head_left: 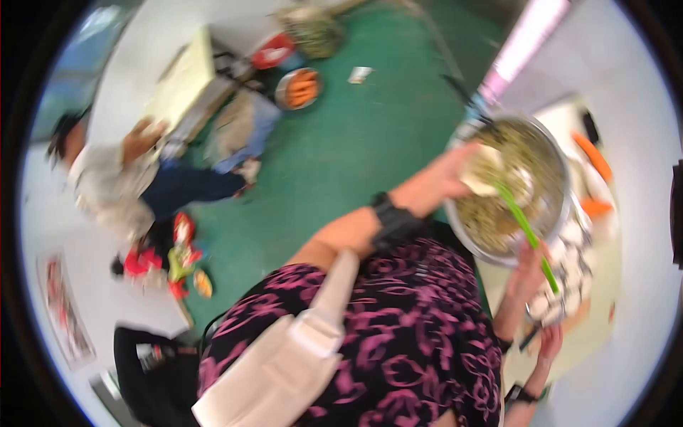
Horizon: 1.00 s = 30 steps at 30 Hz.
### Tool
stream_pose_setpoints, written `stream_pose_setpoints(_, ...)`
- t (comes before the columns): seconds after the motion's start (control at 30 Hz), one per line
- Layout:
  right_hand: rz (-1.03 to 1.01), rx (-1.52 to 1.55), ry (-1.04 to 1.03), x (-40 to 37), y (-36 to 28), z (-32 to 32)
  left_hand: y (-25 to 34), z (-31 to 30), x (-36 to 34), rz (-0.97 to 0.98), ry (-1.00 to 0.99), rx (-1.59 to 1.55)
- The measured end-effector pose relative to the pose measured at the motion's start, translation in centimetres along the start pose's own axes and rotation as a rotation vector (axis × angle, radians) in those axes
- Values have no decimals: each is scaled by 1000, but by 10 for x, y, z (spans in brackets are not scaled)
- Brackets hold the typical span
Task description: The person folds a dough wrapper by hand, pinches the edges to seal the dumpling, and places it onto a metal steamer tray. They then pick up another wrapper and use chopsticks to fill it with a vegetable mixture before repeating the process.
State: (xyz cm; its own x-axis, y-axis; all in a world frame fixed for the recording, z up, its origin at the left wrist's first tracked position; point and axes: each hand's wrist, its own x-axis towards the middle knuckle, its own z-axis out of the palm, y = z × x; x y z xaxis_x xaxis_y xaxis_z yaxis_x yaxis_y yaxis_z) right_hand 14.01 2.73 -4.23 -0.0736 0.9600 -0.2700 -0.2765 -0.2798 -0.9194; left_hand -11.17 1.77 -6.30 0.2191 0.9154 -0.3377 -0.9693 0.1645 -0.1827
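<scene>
Steel mixing bowl (567, 186) with green spatula (523, 224), seen from above in a motion-blurred frame. A green floor (356, 142) fills the centre of the view. A co-worker in a purple-patterned garment (405, 334) stands in the foreground with a white shoulder bag (281, 359). This person's arm, which wears a black wrist band (391, 217), reaches to the bowl's far rim, where the co-worker's hand (452, 169) presses a pale wad (482, 176) against the contents. A second person (114, 185) sits on the floor at the left, beside a low table (186, 82). The bowl is at the right, at the edge of a white counter (640, 228), and holds a greenish chopped mixture (512, 153). A round dish of carrots (300, 87) lies on the floor, well apart from the bowl. The spatula slants across the bowl's near rim, blade inside and handle outside. The left hand (530, 265) is closed around that handle, just beside the rim. The right hand (549, 343) is below it, near a white spotted object (569, 281); blur makes it impossible to tell whether this hand grips anything.
</scene>
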Motion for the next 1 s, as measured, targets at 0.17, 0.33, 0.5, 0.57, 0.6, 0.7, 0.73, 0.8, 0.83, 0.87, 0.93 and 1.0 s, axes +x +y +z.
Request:
stream_pose_setpoints(0.17, -316, -320, -175, -20, -35, 35, -4, 3, 0, 68, 147, 194)
stream_pose_setpoints(0.33, -608, -667, -398, -23, -58, 46, -7, 0, 4, 61, 288, 271)
stream_pose_setpoints(0.5, -476, -504, -342, -20, -68, 34, -5, -2, 9, 66, 349, 350)
stream_pose_setpoints(0.57, -420, -398, -285, -15, -68, 25, -1, -6, 12, 77, 333, 348)
stream_pose_setpoints(0.6, -397, -352, -247, -12, -67, 21, 0, -6, 12, 80, 337, 364)
stream_pose_setpoints(0.7, -301, -258, -179, -4, -55, 12, -2, -2, 9, 72, 311, 333)
stream_pose_setpoints(0.73, -256, -221, -160, -3, -50, 15, -2, -1, 9, 63, 308, 327)
stream_pose_setpoints(0.8, -168, -210, -162, 2, -40, 19, -3, 1, 9, 49, 299, 315)
stream_pose_setpoints(0.83, -159, -193, -156, 4, -37, 19, -3, 3, 9, 61, 314, 311)
stream_pose_setpoints(0.87, -148, -175, -148, 5, -33, 18, -4, 5, 9, 72, 332, 309)
stream_pose_setpoints(0.93, -148, -126, -141, 8, -25, 17, 0, 0, 11, 85, 367, 333)
stream_pose_setpoints(1.0, -171, -71, -132, 6, -29, 16, 3, -3, 12, 76, 403, 384)
